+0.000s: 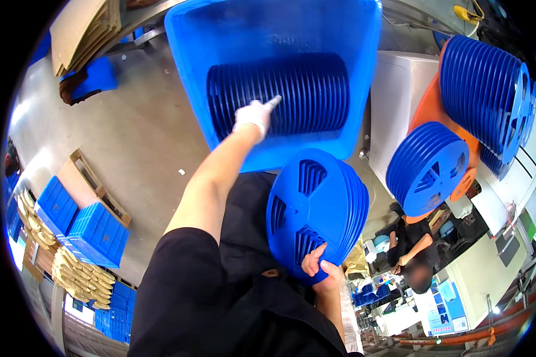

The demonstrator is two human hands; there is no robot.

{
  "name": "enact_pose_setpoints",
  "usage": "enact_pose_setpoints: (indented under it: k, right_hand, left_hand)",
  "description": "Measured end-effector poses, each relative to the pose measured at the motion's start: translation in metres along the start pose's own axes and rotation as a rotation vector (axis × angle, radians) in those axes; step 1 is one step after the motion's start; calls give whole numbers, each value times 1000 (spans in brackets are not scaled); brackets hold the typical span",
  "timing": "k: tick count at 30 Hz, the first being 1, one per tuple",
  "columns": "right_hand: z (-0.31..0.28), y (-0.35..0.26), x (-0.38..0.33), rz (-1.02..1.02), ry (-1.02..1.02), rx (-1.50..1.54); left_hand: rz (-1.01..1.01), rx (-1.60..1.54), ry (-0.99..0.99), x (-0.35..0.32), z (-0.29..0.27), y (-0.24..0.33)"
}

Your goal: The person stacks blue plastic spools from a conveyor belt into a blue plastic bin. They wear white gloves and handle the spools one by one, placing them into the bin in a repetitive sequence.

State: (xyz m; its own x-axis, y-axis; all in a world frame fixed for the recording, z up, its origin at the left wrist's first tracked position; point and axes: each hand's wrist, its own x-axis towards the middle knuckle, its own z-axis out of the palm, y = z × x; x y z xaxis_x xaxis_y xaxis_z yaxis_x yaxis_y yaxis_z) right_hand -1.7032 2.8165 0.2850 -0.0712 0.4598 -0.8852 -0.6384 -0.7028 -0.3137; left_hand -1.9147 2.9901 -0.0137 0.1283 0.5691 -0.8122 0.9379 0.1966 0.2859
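Reels [280, 95] fill the bin [190, 35] (left hand [253, 116] touching them).

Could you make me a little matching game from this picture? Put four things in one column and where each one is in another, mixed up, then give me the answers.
Things:
1. Left hand
2. Right hand
3. Blue tub
4. Orange bin

Places:
A. On the right, stacks of blue reels lying on it
B. Gloved in white, reaching into the row of reels
C. Bare, gripping the lower edge of a stack of blue reels
D. Top centre, a row of blue reels standing on edge inside

Pairs: 1-B, 2-C, 3-D, 4-A
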Motion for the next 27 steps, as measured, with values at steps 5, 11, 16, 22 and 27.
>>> enact_pose_setpoints:
  k: [5,11,16,22,27]
  right_hand:
    - [-13,-13,-19,4,-62,-27]
    - [-10,-15,-32,-82,55,-102]
    - [15,-37,-49,-167,247,-298]
    - [22,-63,-68,-425,45,37]
    - [17,-97,-105,-506,-404,216]
  left_hand:
    - [15,122,-117,-1,0,-26]
    - [-4,9,-215,-52,30,-10]
    - [6,-81,-299,-129,54,-45]
    - [-63,-262,-161,-184,51,-92]
    - [76,-640,279,-231,-7,-71]
